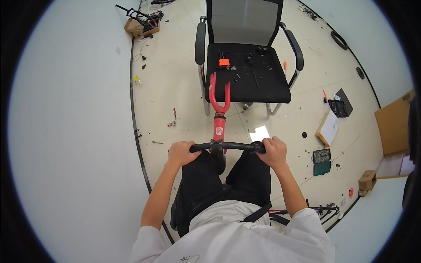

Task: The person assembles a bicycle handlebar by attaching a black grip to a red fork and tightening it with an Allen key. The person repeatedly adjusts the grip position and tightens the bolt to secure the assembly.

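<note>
Both my hands grip a black bicycle handlebar (239,145) held across my lap. My left hand (180,153) is closed around its left end, and my right hand (274,152) wraps the right end. A dark clamp (216,147) joins the bar's middle to a red bicycle frame tube (219,128). Beyond the tube, a red fork (219,98) points away from me, its two prongs reaching the front of a black chair seat (245,94). Below the clamp, a dark rounded part hangs between my knees, partly hidden.
On the chair lie an orange block (224,62), a hex key (254,79) and several small bolts. To the right on the floor are a white-topped box (328,128), a green case (322,168) and cardboard (394,125). A parts box (151,30) stands far left; walls flank both sides.
</note>
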A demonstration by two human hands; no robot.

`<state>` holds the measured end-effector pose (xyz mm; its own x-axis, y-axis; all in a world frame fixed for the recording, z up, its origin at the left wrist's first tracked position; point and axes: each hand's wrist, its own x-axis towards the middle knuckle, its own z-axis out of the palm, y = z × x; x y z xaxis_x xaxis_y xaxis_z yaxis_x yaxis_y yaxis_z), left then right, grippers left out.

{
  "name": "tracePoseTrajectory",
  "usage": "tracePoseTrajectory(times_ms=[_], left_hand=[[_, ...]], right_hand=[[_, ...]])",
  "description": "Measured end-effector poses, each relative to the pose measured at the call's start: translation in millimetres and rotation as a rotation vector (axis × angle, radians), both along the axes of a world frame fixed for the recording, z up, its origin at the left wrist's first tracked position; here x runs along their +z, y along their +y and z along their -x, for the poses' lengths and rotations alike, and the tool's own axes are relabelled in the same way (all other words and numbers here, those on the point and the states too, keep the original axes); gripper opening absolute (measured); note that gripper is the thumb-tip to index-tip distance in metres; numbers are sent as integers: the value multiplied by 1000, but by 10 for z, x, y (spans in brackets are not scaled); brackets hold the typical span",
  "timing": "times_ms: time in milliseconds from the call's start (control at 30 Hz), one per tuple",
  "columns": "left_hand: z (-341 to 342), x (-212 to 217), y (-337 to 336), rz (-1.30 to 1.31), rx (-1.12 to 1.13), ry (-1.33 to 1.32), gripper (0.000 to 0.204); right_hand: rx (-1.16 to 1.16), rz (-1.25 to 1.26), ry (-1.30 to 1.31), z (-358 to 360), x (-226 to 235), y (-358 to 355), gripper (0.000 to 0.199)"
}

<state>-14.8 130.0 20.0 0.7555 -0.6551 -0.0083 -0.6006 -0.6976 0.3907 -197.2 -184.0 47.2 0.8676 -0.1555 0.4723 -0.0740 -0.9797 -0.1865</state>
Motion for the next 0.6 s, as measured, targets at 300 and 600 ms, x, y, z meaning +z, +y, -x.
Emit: tracePoseTrajectory(times_ms=[300, 600], left_hand=[[162, -336, 26, 306, -100, 465, 31], [-147, -593, -93, 727, 311, 1255, 42]], right_hand=[[27, 192, 444, -154, 519, -71, 16], [192, 235, 536, -158, 525, -20, 9]])
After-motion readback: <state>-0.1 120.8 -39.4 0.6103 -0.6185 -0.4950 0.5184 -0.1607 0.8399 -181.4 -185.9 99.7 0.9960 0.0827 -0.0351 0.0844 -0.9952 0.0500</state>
